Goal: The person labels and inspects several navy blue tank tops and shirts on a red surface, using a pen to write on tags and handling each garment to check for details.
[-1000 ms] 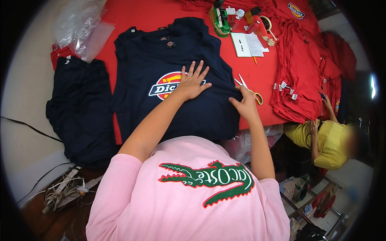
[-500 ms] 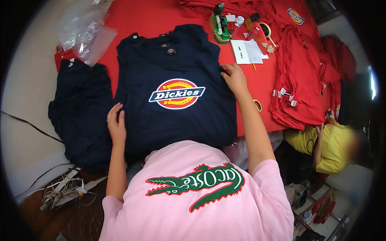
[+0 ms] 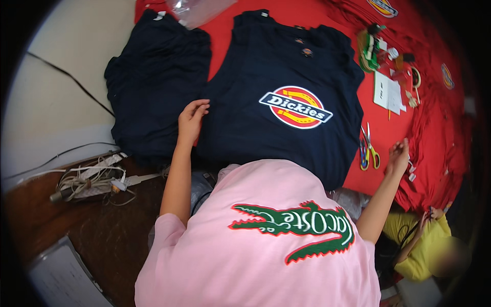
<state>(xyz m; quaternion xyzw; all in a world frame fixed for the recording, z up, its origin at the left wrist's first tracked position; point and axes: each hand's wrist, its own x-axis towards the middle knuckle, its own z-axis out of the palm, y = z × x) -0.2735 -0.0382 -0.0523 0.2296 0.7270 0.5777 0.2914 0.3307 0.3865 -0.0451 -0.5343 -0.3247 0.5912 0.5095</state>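
A stack of navy sleeveless shirts (image 3: 240,77), with a red, yellow and white emblem on the top one, lies in front of me. My left hand (image 3: 192,121) is at the left edge of the stack, fingers loosely stretched and holding nothing visible. Whether the fingertips touch the cloth, I cannot tell. Out to the right, my right hand (image 3: 397,157) hovers near the red garments (image 3: 434,138), its fingers loosely bent and apart with nothing seen in them. Between that hand and the stack lie yellow-handled scissors (image 3: 375,157) and a slim blue-and-red tool (image 3: 363,153).
A second navy garment pile (image 3: 158,82) is at the left, below a clear plastic bag (image 3: 199,10). A tape dispenser (image 3: 368,51) and notebook (image 3: 387,91) sit on the red table cover (image 3: 372,110). Tangled cables (image 3: 92,179) lie lower left. Another person in yellow (image 3: 422,250) works at lower right.
My right hand has left the shirt stack's right edge and swung out to the right. My left hand stays by the left edge. The view has turned, shifting the scene rightward and uncovering the scissors.
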